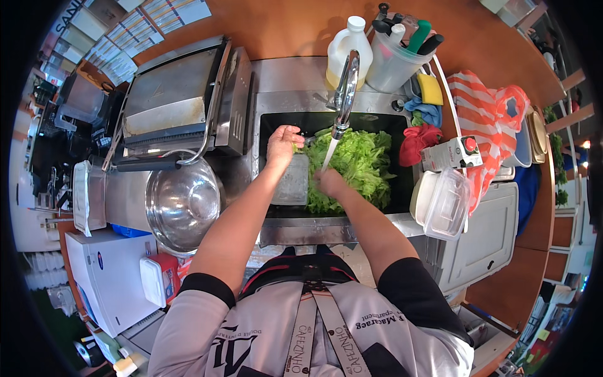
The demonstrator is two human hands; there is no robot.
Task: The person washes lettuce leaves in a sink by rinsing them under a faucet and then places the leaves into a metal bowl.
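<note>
A large heap of green leaf lettuce (362, 160) lies in the dark sink basin (400, 188). Water runs onto it from the curved chrome faucet (346, 94). My right hand (332, 184) is at the heap's left side, by the stream; it is blurred and its fingers are hidden. Above a clear plastic container (291, 184), my left hand (284, 145) has its fingers bent. A bit of pale green shows by those fingertips, but whether they grip it is unclear. The container sits in the basin, left of the lettuce.
A steel bowl (183, 205) and a contact grill (172, 94) stand left of the sink. Behind it are a white-capped jug (350, 52) and a utensil tub (393, 66). Cloths (419, 141), a carton (450, 154) and a clear plastic tub (447, 205) line the right side.
</note>
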